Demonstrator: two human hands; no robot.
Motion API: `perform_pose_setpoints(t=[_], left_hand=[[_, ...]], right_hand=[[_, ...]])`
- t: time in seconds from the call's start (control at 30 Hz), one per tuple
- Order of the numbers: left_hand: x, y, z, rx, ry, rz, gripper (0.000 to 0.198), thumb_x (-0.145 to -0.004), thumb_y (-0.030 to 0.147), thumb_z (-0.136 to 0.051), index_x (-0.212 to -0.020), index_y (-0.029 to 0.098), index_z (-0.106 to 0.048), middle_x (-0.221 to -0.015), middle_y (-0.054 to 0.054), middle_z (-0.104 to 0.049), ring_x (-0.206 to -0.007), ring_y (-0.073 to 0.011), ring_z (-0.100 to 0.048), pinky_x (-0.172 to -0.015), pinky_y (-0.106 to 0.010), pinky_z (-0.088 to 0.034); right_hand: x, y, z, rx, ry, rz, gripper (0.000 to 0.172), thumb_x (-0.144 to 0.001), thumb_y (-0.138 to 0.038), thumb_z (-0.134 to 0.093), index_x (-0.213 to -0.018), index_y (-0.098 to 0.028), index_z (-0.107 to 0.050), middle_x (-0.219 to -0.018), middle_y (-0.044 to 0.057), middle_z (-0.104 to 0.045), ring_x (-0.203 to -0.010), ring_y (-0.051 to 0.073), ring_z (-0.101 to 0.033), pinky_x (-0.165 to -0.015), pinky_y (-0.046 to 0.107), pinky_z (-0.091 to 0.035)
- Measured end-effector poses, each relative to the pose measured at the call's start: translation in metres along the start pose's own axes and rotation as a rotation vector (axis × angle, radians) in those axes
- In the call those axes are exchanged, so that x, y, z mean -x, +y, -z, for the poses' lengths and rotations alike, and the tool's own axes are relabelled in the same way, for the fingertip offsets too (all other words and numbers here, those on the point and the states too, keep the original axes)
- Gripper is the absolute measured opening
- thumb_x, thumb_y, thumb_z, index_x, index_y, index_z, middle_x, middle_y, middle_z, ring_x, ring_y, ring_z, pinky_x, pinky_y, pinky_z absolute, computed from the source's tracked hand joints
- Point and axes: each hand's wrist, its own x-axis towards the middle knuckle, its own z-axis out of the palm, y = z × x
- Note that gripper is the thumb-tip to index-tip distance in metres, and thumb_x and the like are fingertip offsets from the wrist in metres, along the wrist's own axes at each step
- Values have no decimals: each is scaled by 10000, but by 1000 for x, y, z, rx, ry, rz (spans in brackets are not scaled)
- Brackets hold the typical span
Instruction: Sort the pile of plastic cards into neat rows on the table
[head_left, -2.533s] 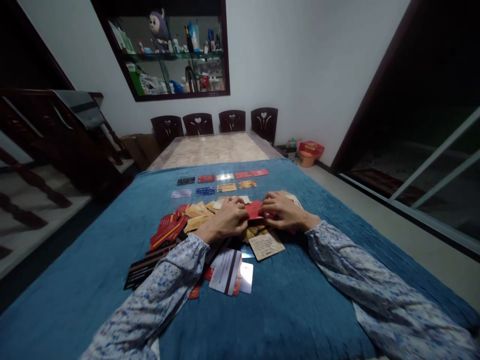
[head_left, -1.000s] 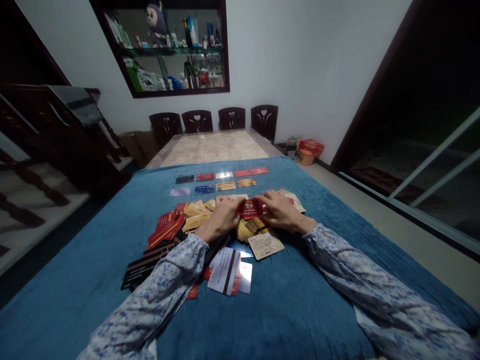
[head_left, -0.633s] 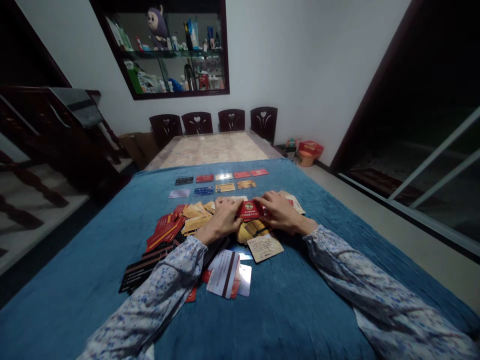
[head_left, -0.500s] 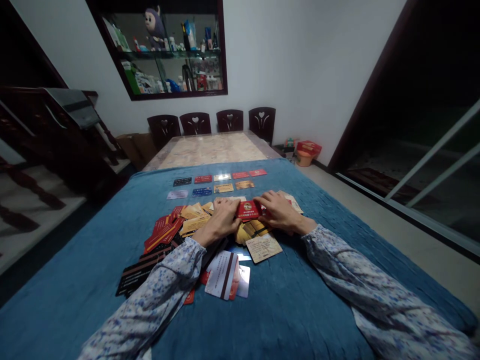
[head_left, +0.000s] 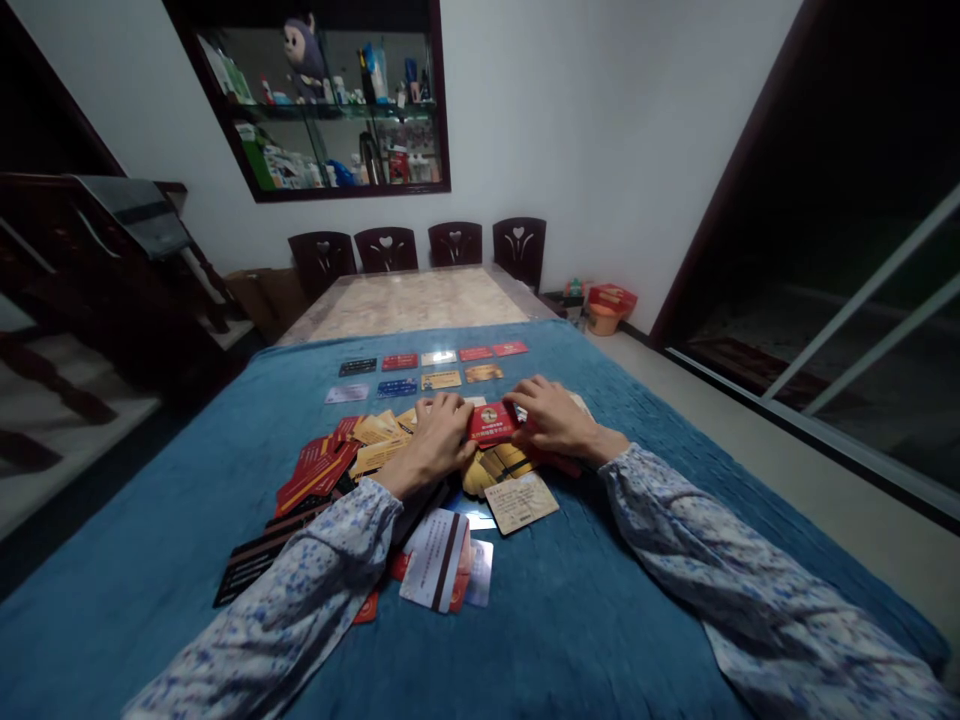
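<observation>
A red card (head_left: 493, 424) with a round pale emblem is held by its two short ends, above the spread of cards. My left hand (head_left: 436, 440) grips its left end, fingers curled; my right hand (head_left: 553, 420) pinches the right end. Yellow cards (head_left: 504, 466) lie just below it, and a beige card (head_left: 523, 503) is nearer to me. Left of my left hand are red cards (head_left: 321, 468), cream-yellow cards (head_left: 377, 457) and black cards (head_left: 251, 565). A silver card with a dark stripe (head_left: 435, 560) lies in front, overlapping others.
Farther out, two rows of single cards lie on the blue cloth (head_left: 600, 620), among them a dark blue card (head_left: 397, 388) and a black card (head_left: 358, 367). Beyond the cloth is the bare marble tabletop (head_left: 405, 300), with chairs (head_left: 455, 245) at its far end.
The view has shifted slightly. Both hands still hold the red card, which now tilts a little more toward me; the laid-out cards stay where they were.
</observation>
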Motion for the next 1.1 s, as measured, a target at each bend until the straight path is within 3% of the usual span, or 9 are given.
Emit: perform_pose_setpoints(t=[0.27, 0.6, 0.9, 1.1], left_hand=[[-17, 2, 17, -4, -72, -29, 356, -852, 291, -657, -1188, 181, -610, -1268, -169, -591, -1242, -362, -480, -1019, -563, -363], [-56, 2, 20, -53, -104, -80, 231, -868, 280, -614, -1075, 180, -633, -1232, -158, -599, -1190, -344, -483, -971, -509, -387], [-96, -10, 7, -21, -112, -91, 305, -868, 292, -639, -1161, 209, -647, -1256, -149, -587, -1210, -352, -476, -998, -554, -381], [-123, -13, 0, -46, -134, -70, 234, -863, 293, -634, -1064, 179, -671, -1247, -159, -589, -1209, -349, -471, -991, -552, -388]], right_hand=[[-9, 15, 13, 26, -26, 26, 491, -834, -324, -739, -1295, -197, -632, -1224, 156, -624, -1124, 312, -494, -849, 400, -411], [-22, 45, 22, 59, -54, 22, 386, -853, -382, -718, -1202, -221, -680, -1161, 148, -643, -1080, 312, -507, -816, 387, -409], [-43, 78, 21, 80, -84, 8, 339, -845, -358, -717, -1156, -227, -695, -1185, 145, -648, -1077, 313, -503, -762, 365, -399], [-59, 96, 18, 112, -118, -38, 368, -850, -353, -714, -1188, -211, -689, -1189, 166, -646, -1094, 330, -518, -760, 376, -417]])
